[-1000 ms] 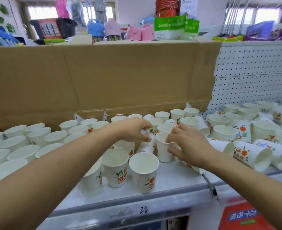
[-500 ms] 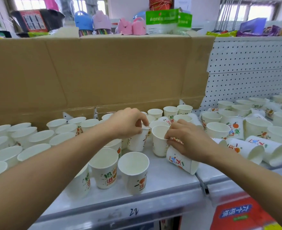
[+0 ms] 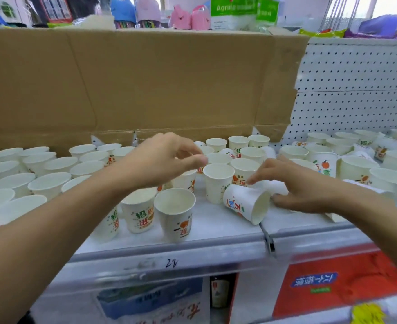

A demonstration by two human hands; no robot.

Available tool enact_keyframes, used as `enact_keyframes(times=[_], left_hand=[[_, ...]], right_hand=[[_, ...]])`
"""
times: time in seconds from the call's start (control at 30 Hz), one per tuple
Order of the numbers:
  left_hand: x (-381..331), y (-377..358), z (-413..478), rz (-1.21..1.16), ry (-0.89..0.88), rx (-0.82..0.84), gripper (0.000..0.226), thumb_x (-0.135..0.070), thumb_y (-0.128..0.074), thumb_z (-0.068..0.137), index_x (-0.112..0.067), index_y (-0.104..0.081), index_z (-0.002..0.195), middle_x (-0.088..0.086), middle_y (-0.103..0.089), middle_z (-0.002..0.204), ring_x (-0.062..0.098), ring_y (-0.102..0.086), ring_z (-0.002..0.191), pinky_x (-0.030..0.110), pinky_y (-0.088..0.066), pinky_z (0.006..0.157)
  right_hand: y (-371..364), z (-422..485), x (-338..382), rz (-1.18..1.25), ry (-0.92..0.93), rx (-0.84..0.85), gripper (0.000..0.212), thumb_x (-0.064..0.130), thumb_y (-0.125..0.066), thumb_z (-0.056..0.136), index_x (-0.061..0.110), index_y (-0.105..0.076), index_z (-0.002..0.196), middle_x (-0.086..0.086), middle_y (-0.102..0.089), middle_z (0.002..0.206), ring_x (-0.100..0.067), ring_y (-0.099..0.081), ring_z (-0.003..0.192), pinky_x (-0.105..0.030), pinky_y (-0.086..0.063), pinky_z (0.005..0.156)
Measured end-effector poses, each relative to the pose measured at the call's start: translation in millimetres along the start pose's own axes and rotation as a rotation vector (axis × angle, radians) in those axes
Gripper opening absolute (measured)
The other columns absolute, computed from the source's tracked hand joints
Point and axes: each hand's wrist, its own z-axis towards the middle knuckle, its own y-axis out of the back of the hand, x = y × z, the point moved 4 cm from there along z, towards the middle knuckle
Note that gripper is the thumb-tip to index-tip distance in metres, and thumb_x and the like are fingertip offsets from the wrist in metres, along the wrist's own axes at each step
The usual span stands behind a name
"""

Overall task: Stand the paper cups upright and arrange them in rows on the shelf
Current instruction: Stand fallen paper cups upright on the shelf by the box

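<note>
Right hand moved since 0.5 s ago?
Yes: the right hand shifted right, from left of the shelf joint to right of it, off the tipped cup.

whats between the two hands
Upright paper cups stand between the left hand and the right hand, seen in the head view.

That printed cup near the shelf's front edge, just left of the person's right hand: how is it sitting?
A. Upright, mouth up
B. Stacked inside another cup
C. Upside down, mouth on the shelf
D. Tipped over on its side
D: the printed cup lies on its side on the shelf beside the right hand. Its round open mouth faces forward and to the right, while the cups next to it stand mouth up.
</note>
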Motion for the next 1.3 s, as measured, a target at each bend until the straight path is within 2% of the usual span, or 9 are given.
enact_keyframes(times=[0.17, 0.3, 0.4, 0.63, 0.8, 0.93, 1.03, 1.17, 1.3], left_hand=[[-1.4, -26.7, -42.4, 0.288, -0.018, 0.206, 0.073, -0.072, -0.062, 0.07, -0.046, -0.043, 0.135, -0.026, -0.045, 0.137, 0.0, -0.038, 0.125, 0.028, -0.032, 0.104], [5.0, -33.5, -46.1, 0.359, 0.0, 0.168, 0.065, -0.06, -0.067, 0.076, -0.045, -0.044, 0.135, -0.022, -0.047, 0.139, 0.005, -0.04, 0.125, 0.027, -0.031, 0.105], [6.9, -34.7, -46.5, 0.331, 0.037, 0.107, 0.069, -0.047, -0.072, 0.078, -0.044, -0.039, 0.139, -0.02, -0.047, 0.14, 0.005, -0.041, 0.126, 0.023, -0.032, 0.101], [3.6, -36.1, -54.0, 0.249, 0.079, 0.021, 0.093, -0.055, -0.076, 0.068, -0.048, -0.022, 0.144, -0.021, -0.036, 0.148, 0.006, -0.035, 0.134, 0.028, -0.033, 0.106], [-38.5, -40.8, -43.1, 0.139, -0.034, -0.134, 0.067, -0.06, -0.06, 0.079, -0.04, -0.039, 0.14, -0.021, -0.045, 0.141, 0.003, -0.041, 0.128, 0.024, -0.034, 0.101], [-73.6, -63.5, 3.2, 0.206, -0.113, -0.173, 0.049, -0.048, -0.055, 0.091, -0.031, -0.048, 0.137, -0.011, -0.054, 0.137, 0.014, -0.047, 0.126, 0.036, -0.039, 0.104], [-87.1, -90.5, 50.2, 0.432, -0.107, -0.09, 0.042, -0.037, -0.052, 0.094, -0.024, -0.052, 0.134, -0.001, -0.06, 0.128, 0.022, -0.05, 0.119, 0.035, -0.034, 0.102], [-83.9, -116.0, 87.1, 0.682, -0.054, -0.012, 0.027, -0.019, -0.057, 0.086, -0.024, -0.064, 0.112, 0.001, -0.069, 0.102, 0.022, -0.058, 0.103, 0.038, -0.023, 0.108], [-88.6, -115.6, 86.0, 0.572, -0.051, -0.094, 0.029, -0.008, -0.054, 0.084, -0.026, -0.068, 0.102, -0.002, -0.072, 0.092, 0.018, -0.061, 0.095, 0.034, -0.022, 0.106]], right_hand=[[-13.2, 7.6, 10.7, -0.205, 0.007, -0.151, 0.028, 0.033, -0.054, 0.092, 0.046, -0.062, 0.116, 0.011, -0.054, 0.097, -0.015, -0.05, 0.101, -0.038, -0.047, 0.076], [-8.7, 15.9, 33.1, -0.092, 0.021, -0.317, 0.019, 0.027, -0.051, 0.089, 0.023, -0.059, 0.072, 0.007, -0.055, 0.067, -0.02, -0.052, 0.073, -0.034, -0.045, 0.06], [-21.8, 32.6, 51.6, 0.106, -0.062, -0.233, 0.025, 0.021, -0.054, 0.082, 0.018, -0.05, 0.057, 0.006, -0.048, 0.055, -0.021, -0.051, 0.064, -0.032, -0.042, 0.057], [-28.9, 35.1, 44.9, 0.326, -0.135, -0.195, 0.03, 0.045, -0.052, 0.091, 0.022, -0.07, 0.092, 0.007, -0.065, 0.063, -0.011, -0.061, 0.06, -0.032, -0.052, 0.068], [11.6, -4.5, -18.3, 0.212, -0.124, -0.444, 0.022, 0.02, -0.052, 0.092, 0.028, -0.069, 0.104, 0.022, -0.051, 0.066, 0.005, -0.044, 0.06, -0.027, -0.041, 0.063], [19.1, -26.0, -59.5, -0.035, -0.034, -0.241, 0.056, -0.001, -0.055, 0.076, 0.034, -0.061, 0.119, 0.012, -0.057, 0.105, -0.011, -0.044, 0.1, -0.04, -0.042, 0.091], [8.3, -29.4, -68.9, -0.416, 0.008, -0.097, 0.063, 0.009, -0.056, 0.078, 0.041, -0.048, 0.132, 0.012, -0.045, 0.129, -0.015, -0.034, 0.119, -0.028, -0.028, 0.089], [5.3, -21.8, -63.4, -0.441, 0.098, -0.246, 0.03, 0.023, -0.066, 0.084, 0.032, -0.067, 0.113, 0.001, -0.061, 0.106, -0.025, -0.051, 0.106, -0.036, -0.036, 0.081], [18.4, -22.5, -65.2, -0.356, 0.079, -0.406, 0.012, 0.022, -0.063, 0.087, 0.025, -0.072, 0.095, 0.001, -0.064, 0.079, -0.027, -0.059, 0.081, -0.031, -0.034, 0.061]])
